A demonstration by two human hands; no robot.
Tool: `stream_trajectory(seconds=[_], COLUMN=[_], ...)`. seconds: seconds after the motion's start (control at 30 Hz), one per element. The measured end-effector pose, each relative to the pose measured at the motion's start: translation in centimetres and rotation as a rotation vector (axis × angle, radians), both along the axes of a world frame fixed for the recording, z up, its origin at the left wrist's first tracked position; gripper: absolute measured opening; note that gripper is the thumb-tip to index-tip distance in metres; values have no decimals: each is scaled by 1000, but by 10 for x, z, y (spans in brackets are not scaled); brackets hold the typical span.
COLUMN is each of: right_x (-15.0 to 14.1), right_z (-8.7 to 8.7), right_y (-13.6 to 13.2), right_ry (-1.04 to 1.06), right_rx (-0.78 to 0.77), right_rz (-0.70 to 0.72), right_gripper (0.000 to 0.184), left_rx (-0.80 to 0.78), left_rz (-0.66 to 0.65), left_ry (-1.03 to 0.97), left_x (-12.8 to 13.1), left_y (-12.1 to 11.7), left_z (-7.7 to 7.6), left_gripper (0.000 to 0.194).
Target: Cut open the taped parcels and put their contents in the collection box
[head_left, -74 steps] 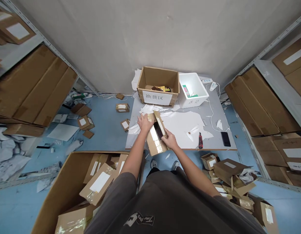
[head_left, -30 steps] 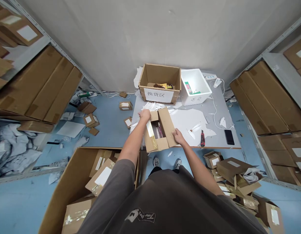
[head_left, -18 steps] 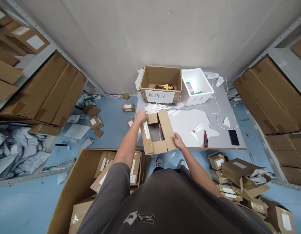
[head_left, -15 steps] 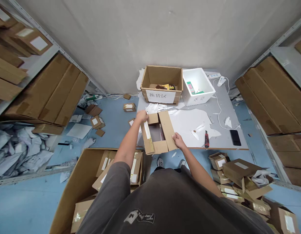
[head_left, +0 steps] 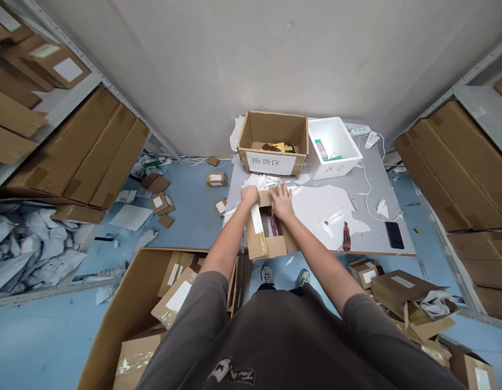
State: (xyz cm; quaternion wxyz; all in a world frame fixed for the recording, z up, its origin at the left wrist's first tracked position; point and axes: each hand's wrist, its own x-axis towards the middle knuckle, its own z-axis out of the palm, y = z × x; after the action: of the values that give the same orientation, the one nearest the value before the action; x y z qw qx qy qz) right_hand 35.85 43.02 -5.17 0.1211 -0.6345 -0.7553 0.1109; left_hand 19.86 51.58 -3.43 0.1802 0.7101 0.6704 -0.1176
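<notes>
An opened cardboard box, with its flaps up and yellowish tape and a white label strip along its left flap, is held at the front edge of the table. My left hand is closed around the far left corner of this box. Over the far right part of the box lies my right hand, fingers stretched and spread, touching the flap. Inside, a dark and pinkish item partly shows; its kind is unclear.
A cardboard bin with Chinese writing and a white foam box stand at the table's back. A red and black utility knife, a phone and paper scraps lie rightward. A large carton of boxes is at left.
My right hand has left the box's near right edge and moved to its far side, with fingers spread. The box has shifted slightly right. My left hand keeps its grip.
</notes>
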Motion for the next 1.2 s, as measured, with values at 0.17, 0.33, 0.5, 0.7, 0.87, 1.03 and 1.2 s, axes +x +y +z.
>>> stream_trajectory(seconds=[0.17, 0.33, 0.5, 0.7, 0.87, 1.03, 1.2], right_x=[-7, -8, -9, -10, -11, -13, -14], right_z=[-9, -27, -29, -29, -29, -28, -29], right_y=[53, 52, 48, 48, 45, 40, 37], right_ry=[-125, -127, -117, -121, -114, -100, -95], right_rx=[-226, -243, -228, -220, -230, -235, -243], right_rz=[82, -9, -30, -22, -34, -48, -63], right_gripper=[58, 49, 44, 44, 44, 44, 46], left_rx=[73, 102, 110, 151, 150, 160, 175], left_rz=[1, 12, 36, 81, 91, 97, 98], left_ry=[0, -25, -33, -37, -27, -22, -39], left_x=[-4, -3, 0, 1, 1, 0, -1], left_y=[-1, -5, -6, -7, -6, -11, -14], left_z=[-6, -13, -21, -24, -20, -19, -19], left_gripper=[39, 40, 41, 41, 39, 41, 43])
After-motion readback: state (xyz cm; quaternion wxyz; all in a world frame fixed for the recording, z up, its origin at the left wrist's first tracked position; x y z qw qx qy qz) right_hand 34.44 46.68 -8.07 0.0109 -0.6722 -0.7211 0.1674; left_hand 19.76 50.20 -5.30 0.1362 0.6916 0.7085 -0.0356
